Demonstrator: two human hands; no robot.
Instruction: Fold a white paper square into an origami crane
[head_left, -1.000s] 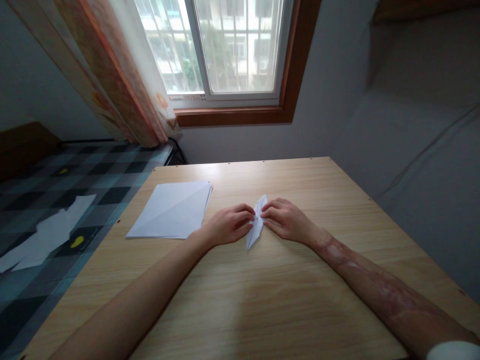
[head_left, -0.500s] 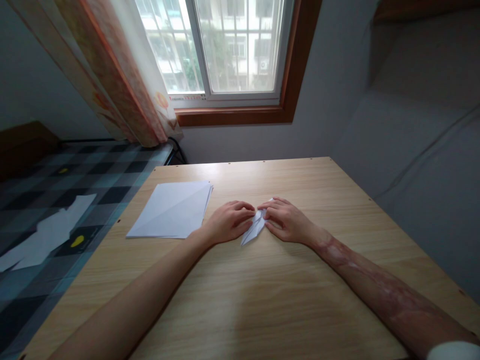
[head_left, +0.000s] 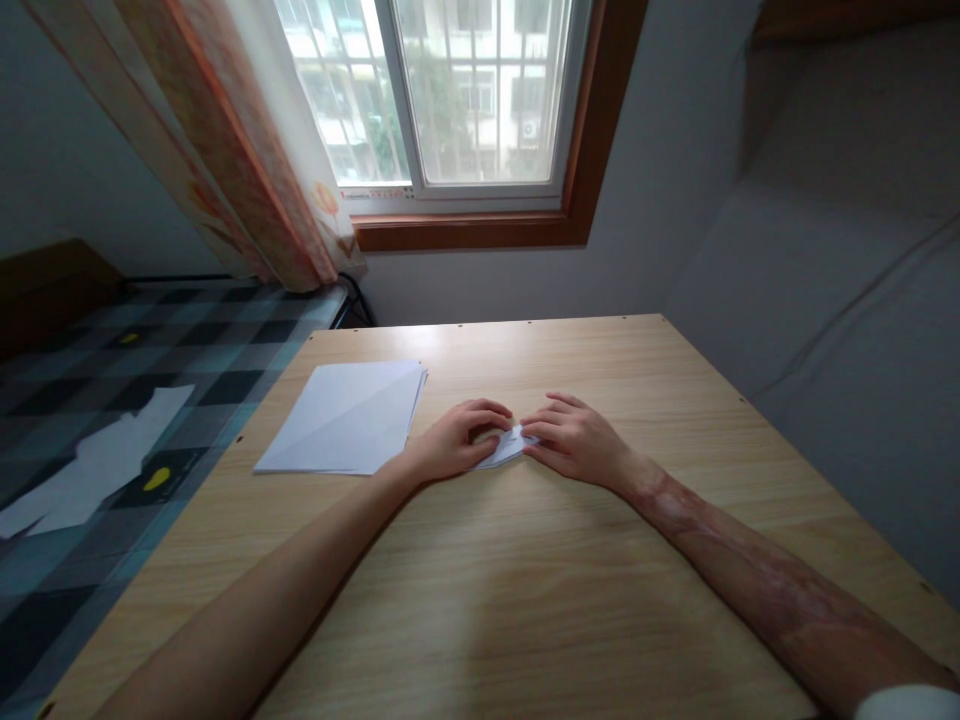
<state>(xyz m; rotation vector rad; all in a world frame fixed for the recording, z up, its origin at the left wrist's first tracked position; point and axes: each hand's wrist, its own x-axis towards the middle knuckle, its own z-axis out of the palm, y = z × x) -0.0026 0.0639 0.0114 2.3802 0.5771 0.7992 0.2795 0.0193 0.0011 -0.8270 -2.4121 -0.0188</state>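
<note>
A small folded white paper piece (head_left: 504, 450) lies on the wooden table (head_left: 525, 580) near its middle. My left hand (head_left: 454, 442) curls over its left part, fingertips pinched on the paper. My right hand (head_left: 574, 438) comes from the right, with its fingers pressed on the paper's right end. Most of the paper is hidden under the two hands; only a narrow strip shows between them.
A stack of white square sheets (head_left: 345, 418) lies on the table to the left of my hands. A bed with a checked cover (head_left: 112, 380) and loose white papers (head_left: 90, 470) stands left of the table. Window (head_left: 450, 90) and curtain (head_left: 240, 150) are behind.
The paper piece, which stood long and pointed between the hands, has been turned and folded down flatter. Both hands have closed in over it.
</note>
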